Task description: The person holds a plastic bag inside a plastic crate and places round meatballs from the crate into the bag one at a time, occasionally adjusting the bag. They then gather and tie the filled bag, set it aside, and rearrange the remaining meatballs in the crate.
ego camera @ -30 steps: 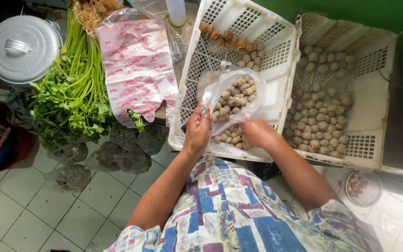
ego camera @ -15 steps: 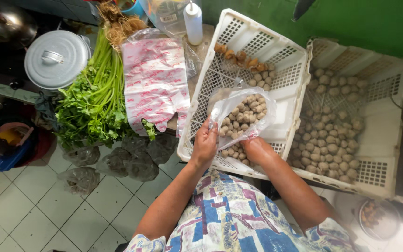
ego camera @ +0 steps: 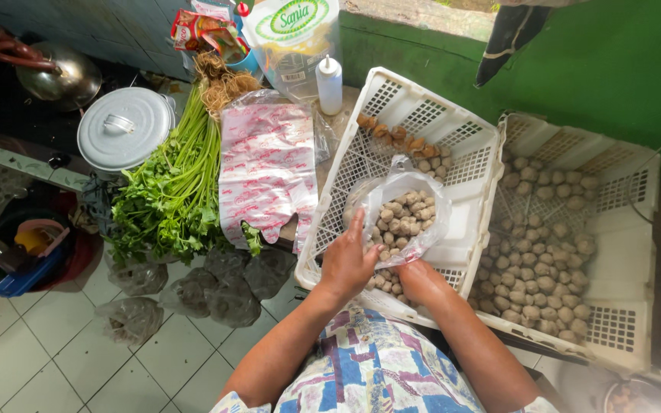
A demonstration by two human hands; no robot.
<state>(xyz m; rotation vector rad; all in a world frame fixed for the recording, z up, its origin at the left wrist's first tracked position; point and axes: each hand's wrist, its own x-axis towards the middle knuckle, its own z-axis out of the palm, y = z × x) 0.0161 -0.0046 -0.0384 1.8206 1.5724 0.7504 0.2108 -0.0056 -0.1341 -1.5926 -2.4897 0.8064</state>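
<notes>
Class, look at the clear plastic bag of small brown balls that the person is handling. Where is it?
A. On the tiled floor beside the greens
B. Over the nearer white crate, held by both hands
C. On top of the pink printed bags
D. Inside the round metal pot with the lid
B: the left hand and right hand hold the clear bag over the nearer white crate, away from the floor.

Evenly lit by soft daylight, sharp throughout, with mild wide-angle bending at the edges, faint glare on the metal pot lid (ego camera: 125,127) and deep shadow at far left.
</notes>
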